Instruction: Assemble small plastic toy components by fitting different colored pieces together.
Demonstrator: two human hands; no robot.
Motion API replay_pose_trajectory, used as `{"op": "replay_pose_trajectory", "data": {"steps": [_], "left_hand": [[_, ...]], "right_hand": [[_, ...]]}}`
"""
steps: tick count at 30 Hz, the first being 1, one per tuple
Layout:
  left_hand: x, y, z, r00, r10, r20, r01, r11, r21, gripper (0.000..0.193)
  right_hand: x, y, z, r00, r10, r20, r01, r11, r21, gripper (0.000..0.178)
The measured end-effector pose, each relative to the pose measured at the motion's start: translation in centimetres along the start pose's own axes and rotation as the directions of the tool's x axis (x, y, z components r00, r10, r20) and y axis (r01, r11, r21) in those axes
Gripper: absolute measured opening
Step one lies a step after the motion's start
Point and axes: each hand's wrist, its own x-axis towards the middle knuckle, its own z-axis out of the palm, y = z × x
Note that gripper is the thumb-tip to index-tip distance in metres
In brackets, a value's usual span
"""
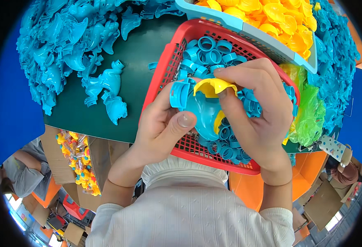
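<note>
Above a red basket [153, 84], my left hand [160, 123] grips a blue plastic toy shell [205, 113] by its left side, thumb in front. A blue ring-like collar [180, 94] sits at the shell's left end, by my left fingers. Between thumb and fingers, my right hand [259, 109] pinches a curved yellow plastic piece [214, 86] at the top of the shell. A second bit of yellow shows at the shell's lower right edge, partly behind my right fingers. Many blue rings [207, 44] fill the basket below.
A large heap of blue shells [66, 37] covers the far left, with loose shells [107, 84] on the dark green table [144, 47]. A light blue bin [218, 16] of yellow pieces [271, 16] stands behind the basket. Green plastic bag [310, 111] and more blue parts [333, 61] lie right.
</note>
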Motion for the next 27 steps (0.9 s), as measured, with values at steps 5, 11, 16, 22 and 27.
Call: {"op": "replay_pose_trajectory", "data": {"steps": [5,11,16,22,27], "left_hand": [[0.1,-0.1,0.2,0.997,0.036,-0.075,-0.033,0.998,0.044,0.041],[0.2,0.1,0.3,0.997,-0.034,-0.062,0.038,0.997,0.067,0.041],[0.1,0.2,0.1,0.997,-0.019,-0.072,0.032,0.983,0.18,0.039],[0.1,0.3,0.4,0.997,-0.004,-0.078,0.019,0.981,0.191,0.039],[0.2,0.4,0.4,0.997,-0.011,-0.078,0.027,0.977,0.211,0.039]], "right_hand": [[-0.2,-0.1,0.1,0.999,-0.045,0.007,0.045,0.998,-0.049,0.026],[-0.4,-0.2,0.5,0.999,-0.051,0.016,0.053,0.985,-0.166,0.028],[-0.7,-0.5,0.9,0.997,-0.081,0.01,0.08,0.959,-0.27,0.027],[-0.4,-0.8,0.7,1.0,-0.019,0.018,0.022,0.987,-0.16,0.024],[-0.4,-1.5,0.4,0.995,0.071,0.072,-0.055,0.977,-0.205,0.022]]}}
